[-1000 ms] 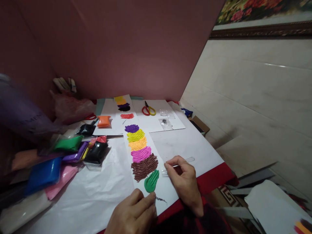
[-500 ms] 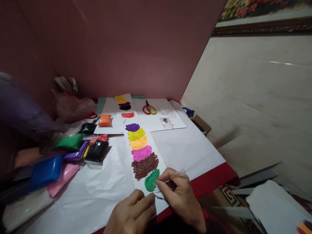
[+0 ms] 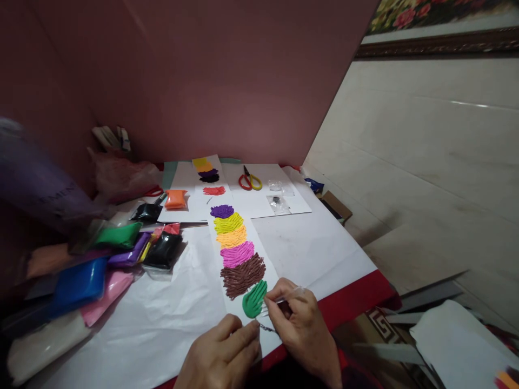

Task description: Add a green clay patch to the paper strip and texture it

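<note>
Since the earlier frame, right hand point(image 3: 302, 324) has drawn its clear plastic fork point(image 3: 279, 302) against the green clay patch point(image 3: 254, 299), at 6 o'clock on the paper strip point(image 3: 243, 254). Fingers grasp the stiff handle. Left hand point(image 3: 223, 354), fingers curled, presses the strip's near end. Clay judged soft, light, easily smeared.

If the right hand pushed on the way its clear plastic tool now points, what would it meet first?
The right hand aims the clear plastic tool leftward at the green clay patch; the tip seems already at its edge, so that comes first, though contact is hard to confirm.
</note>
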Demonstrator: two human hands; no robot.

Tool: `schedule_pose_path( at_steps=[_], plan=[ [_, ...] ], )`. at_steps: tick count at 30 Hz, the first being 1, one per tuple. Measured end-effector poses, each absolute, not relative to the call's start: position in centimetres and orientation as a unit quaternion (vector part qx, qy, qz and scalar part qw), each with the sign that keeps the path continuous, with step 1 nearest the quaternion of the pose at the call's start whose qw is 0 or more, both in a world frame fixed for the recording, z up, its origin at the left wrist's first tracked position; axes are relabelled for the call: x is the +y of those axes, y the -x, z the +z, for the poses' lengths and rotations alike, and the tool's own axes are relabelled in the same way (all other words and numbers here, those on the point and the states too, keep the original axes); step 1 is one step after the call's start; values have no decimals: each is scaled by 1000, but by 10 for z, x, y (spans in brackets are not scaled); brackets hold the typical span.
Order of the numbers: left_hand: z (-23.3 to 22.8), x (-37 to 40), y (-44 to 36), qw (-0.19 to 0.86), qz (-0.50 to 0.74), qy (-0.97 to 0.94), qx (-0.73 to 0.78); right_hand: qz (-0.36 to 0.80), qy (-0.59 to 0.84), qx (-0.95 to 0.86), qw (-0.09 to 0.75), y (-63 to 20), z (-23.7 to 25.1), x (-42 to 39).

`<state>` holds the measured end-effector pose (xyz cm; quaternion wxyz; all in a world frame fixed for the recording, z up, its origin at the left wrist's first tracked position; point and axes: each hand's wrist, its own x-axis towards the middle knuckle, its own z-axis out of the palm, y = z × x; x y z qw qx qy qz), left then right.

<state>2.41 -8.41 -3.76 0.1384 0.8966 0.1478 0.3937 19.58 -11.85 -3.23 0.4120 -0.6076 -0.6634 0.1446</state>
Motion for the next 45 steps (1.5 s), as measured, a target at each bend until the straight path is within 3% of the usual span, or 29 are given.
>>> schedule_pose_path(
  at_steps=[10, 15, 19, 30, 45],
  plan=[
    [-40, -83, -24, 142, 391, -898, 143, 107, 630, -647, 415, -206, -35, -112],
    [-40, -82, -24, 141, 383, -901, 143, 179, 652, -579, 455, -210, -27, -108],
    [-40, -82, -24, 137, 385, -900, 150, 260, 624, -593, 437, -207, -17, -103],
    [-40, -83, -24, 133, 393, -898, 147, 275, 622, -606, 413, -199, -23, -94],
    [-42, -83, -24, 131, 393, -899, 146, 175, 622, -639, 418, -196, -31, -92]
  ],
)
